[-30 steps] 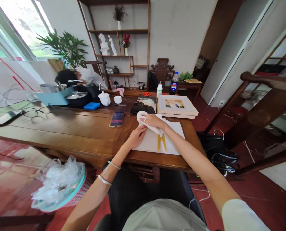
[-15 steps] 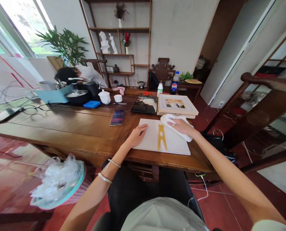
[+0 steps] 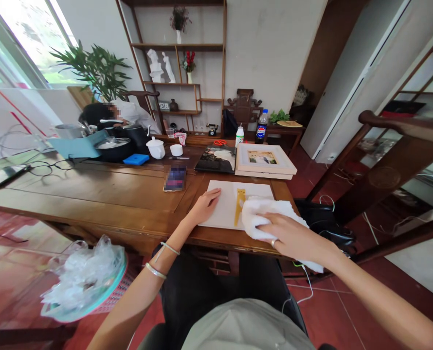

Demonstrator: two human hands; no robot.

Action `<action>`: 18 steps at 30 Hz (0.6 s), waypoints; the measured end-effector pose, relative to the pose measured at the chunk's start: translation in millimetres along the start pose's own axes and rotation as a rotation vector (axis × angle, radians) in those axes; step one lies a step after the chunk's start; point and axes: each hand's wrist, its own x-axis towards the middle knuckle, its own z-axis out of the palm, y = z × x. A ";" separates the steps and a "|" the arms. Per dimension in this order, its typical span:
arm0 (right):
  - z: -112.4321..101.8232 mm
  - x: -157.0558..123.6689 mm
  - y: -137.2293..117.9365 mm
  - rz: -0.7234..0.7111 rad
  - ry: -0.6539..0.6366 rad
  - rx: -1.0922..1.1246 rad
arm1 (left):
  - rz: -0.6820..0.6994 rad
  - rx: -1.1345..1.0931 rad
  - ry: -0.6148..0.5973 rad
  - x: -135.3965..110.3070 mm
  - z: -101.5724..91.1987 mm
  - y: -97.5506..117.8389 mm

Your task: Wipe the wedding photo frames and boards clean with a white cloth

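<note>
A flat white board lies at the front edge of the wooden table. On it is a yellow A-shaped piece, partly covered by a white cloth. My left hand rests flat on the board's left side, fingers stretched out. With my right hand I hold the cloth, pressed over the board's right front corner; part of the cloth hangs past the table edge.
Behind the board lie a framed picture and a dark album-like panel. A phone is to the left. Further back stand a white teapot, a cup and a cola bottle. A basket holds plastic bags. A person leans at the far left.
My right hand has drawn the cloth from the board's back right corner toward me, over the right part of the yellow piece. My left hand has stayed in place.
</note>
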 end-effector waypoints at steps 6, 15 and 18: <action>8.5 16.7 39.4 0.051 0.040 -0.019 | -0.009 -0.006 0.001 -0.3 -0.4 0.3; 24.0 78.8 87.0 0.113 0.110 -0.177 | -0.020 -0.034 -0.002 0.0 -2.0 1.6; 28.6 72.1 73.2 0.100 0.150 -0.189 | -0.021 -0.037 -0.002 -0.2 -2.9 3.5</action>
